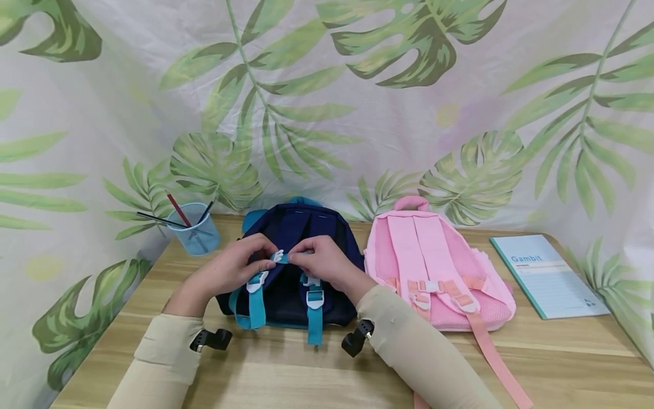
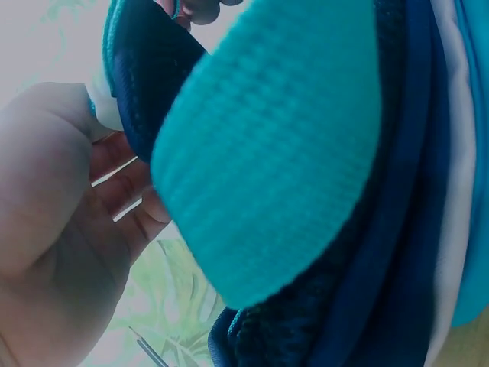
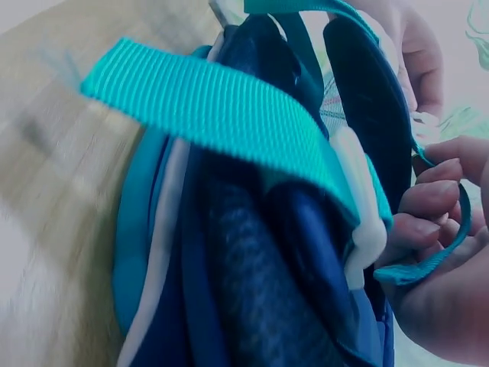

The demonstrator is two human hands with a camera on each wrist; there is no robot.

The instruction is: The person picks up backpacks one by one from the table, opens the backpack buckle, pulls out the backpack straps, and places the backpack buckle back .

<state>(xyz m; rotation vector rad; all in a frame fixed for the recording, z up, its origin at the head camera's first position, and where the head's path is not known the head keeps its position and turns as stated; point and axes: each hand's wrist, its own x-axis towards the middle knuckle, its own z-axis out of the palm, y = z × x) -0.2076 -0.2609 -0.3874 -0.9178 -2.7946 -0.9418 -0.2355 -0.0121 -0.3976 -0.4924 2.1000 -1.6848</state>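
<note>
Left hand [image 1: 232, 264] pinches a white buckle [image 1: 278, 255], right hand [image 1: 326, 262] its turquoise strap [image 1: 285, 259], apparently steadying both; the navy backpack [image 1: 290, 295], left of the pink backpack [image 1: 428, 244], lies strap-side nearward, presumably for reach.

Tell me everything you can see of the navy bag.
The navy bag looks like fabric, with padded straps, white adjusters, teal webbing ends, a teal handle and pale piping. It lies strap side up on the table, left of the pink bag, handle toward the backdrop. The left grip pinches its white clip; the right grip pinches a teal strap beside that clip.
</note>
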